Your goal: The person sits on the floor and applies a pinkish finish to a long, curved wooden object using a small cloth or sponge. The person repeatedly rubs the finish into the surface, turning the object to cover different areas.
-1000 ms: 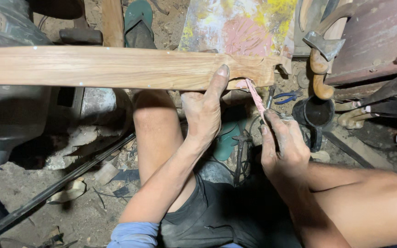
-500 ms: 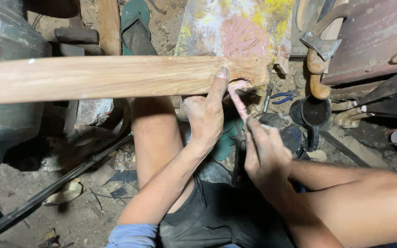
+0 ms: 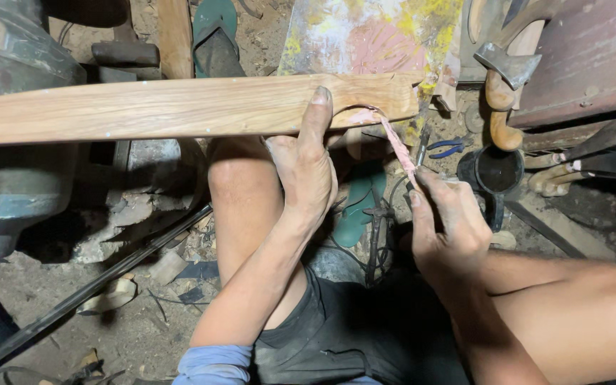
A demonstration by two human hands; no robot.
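Observation:
A long, pale wooden piece (image 3: 165, 107) with a shaped, notched end runs across the upper view. My left hand (image 3: 306, 167) grips it from below near that notched end, thumb over its face. My right hand (image 3: 445, 221) pinches a narrow pinkish strip (image 3: 395, 146), like sandpaper, whose far end passes into the curved notch of the wood. The strip is stretched taut between the notch and my fingers. Both my knees show below the hands.
A small hatchet (image 3: 504, 68) with a curved wooden handle leans at upper right by a rusty metal sheet (image 3: 579, 57). A black cup (image 3: 497, 171), blue-handled pliers (image 3: 445, 148), a green sandal (image 3: 215, 25), a paint-stained board (image 3: 372, 36) and a dark rod (image 3: 94, 285) lie around on the dirt floor.
The wooden piece has tilted, its left end lower. My right hand drew the strip down and right, then shifted; the strip now reaches into the notch at a steeper slant.

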